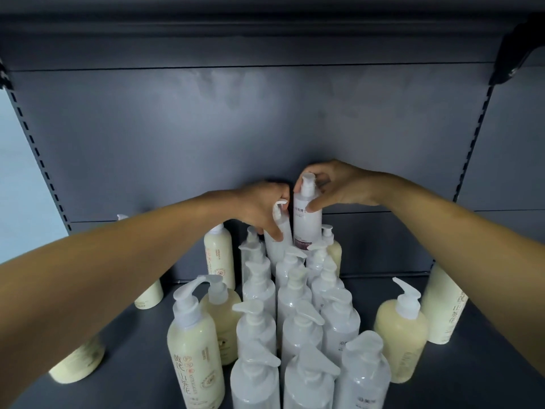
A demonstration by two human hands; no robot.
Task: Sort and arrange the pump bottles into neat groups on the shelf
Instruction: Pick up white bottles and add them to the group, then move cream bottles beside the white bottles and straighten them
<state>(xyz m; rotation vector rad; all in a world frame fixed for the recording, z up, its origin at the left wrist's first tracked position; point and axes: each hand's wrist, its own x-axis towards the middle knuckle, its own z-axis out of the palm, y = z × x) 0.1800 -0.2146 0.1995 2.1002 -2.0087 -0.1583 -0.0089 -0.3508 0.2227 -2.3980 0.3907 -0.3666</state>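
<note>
Nearby, cream bottles [193, 349] beside white cluster [300, 335].

Both arms were stretched forward, left forearm [118, 261] and right forearm [442, 219] converging toward the back edge of the shelf [486, 379]. Our left hand [262, 206] was palm-down, fingers curled round a tilted white bottle [272, 252]. Our right hand [339, 187] gripped an upright white bottle [306, 222], thumb in front, fingers arched over its top.

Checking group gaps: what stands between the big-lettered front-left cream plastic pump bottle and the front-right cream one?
Head view: a block of white plastic pump bottles, plus another cream bottle.
</note>
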